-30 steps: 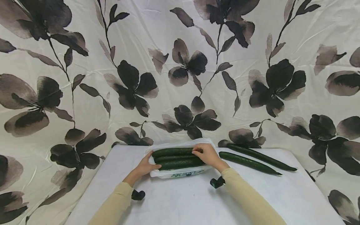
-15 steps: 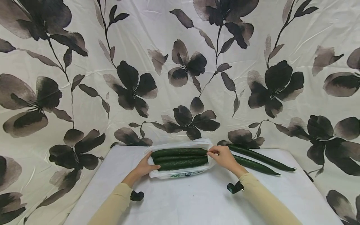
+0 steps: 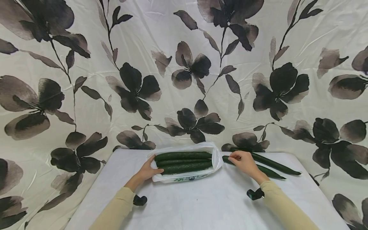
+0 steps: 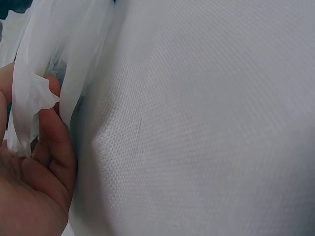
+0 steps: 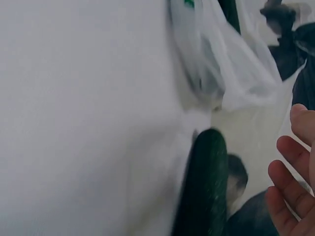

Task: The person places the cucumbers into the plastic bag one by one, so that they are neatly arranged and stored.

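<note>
A white plastic bag [image 3: 217,161] lies on its side towards the back of the table, its opening spread wide. Three long dark green cucumbers [image 3: 184,156] lie side by side within it. My left hand [image 3: 145,171] grips the bag's left end, thumb on the near side; thin plastic runs between the fingers in the left wrist view. Over the two loose cucumbers on the right hovers my right hand [image 3: 245,162], fingers loosely bent and holding nothing. It partly hides the nearer cucumber [image 3: 270,172]; the farther cucumber [image 3: 277,165] runs roughly parallel behind it.
A white cloth covers the table [image 3: 184,204]. Directly behind its back edge hangs a pale curtain [image 3: 161,32] with a dark flower print. The bag's crumpled right end [image 5: 246,88] lies close to the tip of the nearer loose cucumber.
My right hand has moved right, from above the bagged cucumbers past the bag's right end to the loose cucumbers. The left hand has stayed on the bag.
</note>
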### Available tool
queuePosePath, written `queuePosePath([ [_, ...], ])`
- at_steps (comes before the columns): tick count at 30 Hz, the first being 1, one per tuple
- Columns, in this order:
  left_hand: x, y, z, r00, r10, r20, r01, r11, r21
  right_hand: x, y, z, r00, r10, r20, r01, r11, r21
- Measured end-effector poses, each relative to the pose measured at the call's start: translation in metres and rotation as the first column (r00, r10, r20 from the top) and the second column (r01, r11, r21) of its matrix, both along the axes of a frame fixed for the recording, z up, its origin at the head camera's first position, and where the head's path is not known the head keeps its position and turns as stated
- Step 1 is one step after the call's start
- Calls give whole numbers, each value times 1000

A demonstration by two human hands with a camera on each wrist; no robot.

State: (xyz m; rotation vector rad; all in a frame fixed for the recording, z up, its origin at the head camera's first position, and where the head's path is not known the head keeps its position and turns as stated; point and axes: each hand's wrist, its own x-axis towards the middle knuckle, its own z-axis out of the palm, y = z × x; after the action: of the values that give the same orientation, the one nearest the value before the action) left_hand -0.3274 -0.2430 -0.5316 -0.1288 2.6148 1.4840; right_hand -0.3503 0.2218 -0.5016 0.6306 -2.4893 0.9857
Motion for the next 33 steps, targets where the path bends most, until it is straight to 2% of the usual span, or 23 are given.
queuePosePath([
  [6,0,0,-1,1000,2,-2,-2,1000,8,-2,27,-12,997,-69,21,69,997,25],
  [12,-1,0,-2,1000,9,-4,-10,1000,-6,-1,49,-19,988,-120,96,118,993,33],
  [20,1,1,-4,1000,22,-9,-22,1000,-7,1,68,-26,980,-142,143,141,990,13],
  [27,2,0,-9,1000,25,-13,-26,999,-21,1,79,-30,970,-156,188,144,987,76],
  [33,0,1,-8,999,29,-19,-29,999,-16,-2,81,-34,954,-172,244,153,983,97],
])
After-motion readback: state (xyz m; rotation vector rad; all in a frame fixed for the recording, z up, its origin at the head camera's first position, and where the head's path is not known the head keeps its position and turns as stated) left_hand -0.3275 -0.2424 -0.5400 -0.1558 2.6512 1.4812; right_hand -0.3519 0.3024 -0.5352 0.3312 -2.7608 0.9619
